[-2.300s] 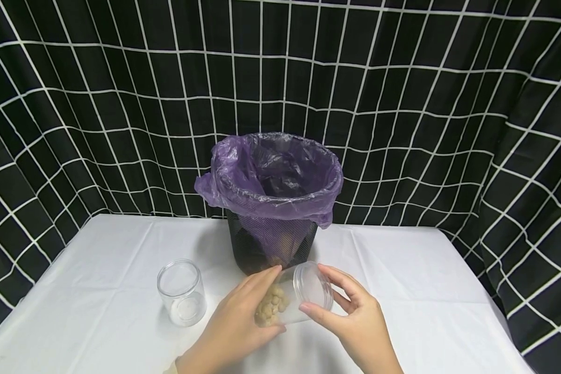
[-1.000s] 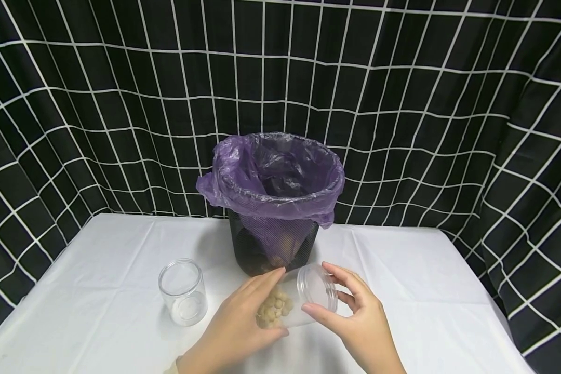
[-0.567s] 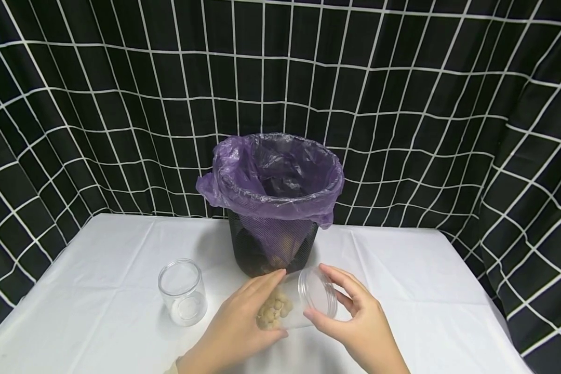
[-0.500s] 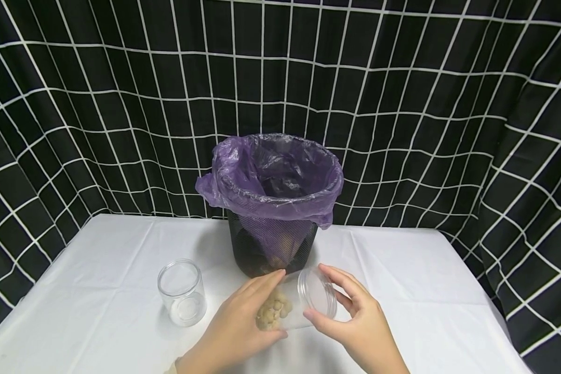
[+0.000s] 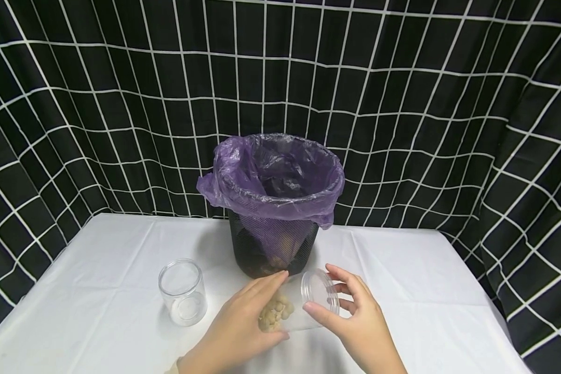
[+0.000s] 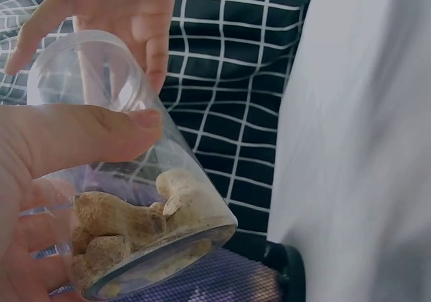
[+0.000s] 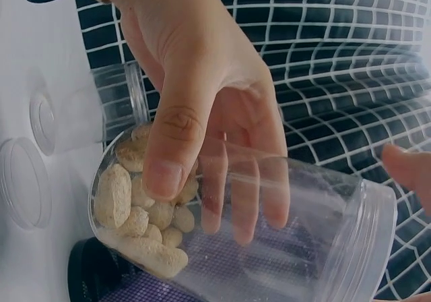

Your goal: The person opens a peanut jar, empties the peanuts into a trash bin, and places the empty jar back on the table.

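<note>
In the head view my left hand [image 5: 240, 319] grips the lower end of a clear plastic jar [image 5: 301, 306], which lies tilted above the table with its lid end to the right. Peanuts in their shells [image 7: 145, 214] are heaped at the jar's bottom. Its clear screw lid [image 7: 360, 241] sits on the mouth. My right hand [image 5: 360, 311] is round the lid with thumb and fingers spread; in the left wrist view, small gaps show between its fingers [image 6: 156, 63] and the lid. A second clear jar [image 5: 182, 296] stands upright and uncovered to the left.
A black mesh bin [image 5: 243, 249] with a purple liner bag [image 5: 280, 208] stands just behind my hands. The right wrist view shows a clear round lid [image 7: 25, 184] on the white cloth. A black gridded curtain [image 5: 402, 130] surrounds the table.
The peanut jar has shifted slightly to the right and nearer. My right hand's fingers, earlier close against the lid, have spread a little away from it. The left hand keeps its hold.
</note>
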Demonstrator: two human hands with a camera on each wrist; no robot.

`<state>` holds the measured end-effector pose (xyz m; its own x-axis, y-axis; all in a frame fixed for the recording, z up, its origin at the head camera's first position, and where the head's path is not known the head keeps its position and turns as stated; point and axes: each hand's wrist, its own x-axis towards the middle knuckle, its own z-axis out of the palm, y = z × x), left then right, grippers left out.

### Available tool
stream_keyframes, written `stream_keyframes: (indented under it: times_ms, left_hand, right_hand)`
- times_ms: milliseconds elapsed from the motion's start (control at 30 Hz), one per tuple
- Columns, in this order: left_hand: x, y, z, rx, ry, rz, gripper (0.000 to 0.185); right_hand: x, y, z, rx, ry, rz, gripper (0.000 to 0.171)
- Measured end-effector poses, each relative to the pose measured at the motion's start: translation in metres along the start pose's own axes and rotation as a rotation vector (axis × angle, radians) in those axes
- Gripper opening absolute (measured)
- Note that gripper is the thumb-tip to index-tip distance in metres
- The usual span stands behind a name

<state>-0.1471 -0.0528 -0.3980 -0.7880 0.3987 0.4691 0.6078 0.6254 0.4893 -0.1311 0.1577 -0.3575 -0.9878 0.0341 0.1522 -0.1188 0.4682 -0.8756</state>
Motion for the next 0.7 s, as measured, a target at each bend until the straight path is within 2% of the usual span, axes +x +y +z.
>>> stream_keyframes:
  times_ms: [167,367,533,700]
  left_hand:
    - [-0.0002,0.0003,-0.0004,0.017,0.012,0.023,0.094]
    - [-0.0001,0.0006,-0.0012,0.03,0.013,0.027,0.095]
    - [-0.0005,0.0005,-0.0014,0.036,0.021,0.034,0.095]
    - [0.0003,0.0008,-0.0012,0.078,0.042,0.066,0.095]
  right_hand:
    - [-0.0013,-0.001,0.0012,0.006,0.009,0.002,0.064]
    - [-0.0015,0.0008,0.0021,0.031,0.006,-0.075,0.062]
    - [-0.0019,0.0036,0.0022,0.029,-0.009,-0.121,0.064]
    - [-0.0015,0.0029,0.0018,0.022,-0.007,-0.13,0.07]
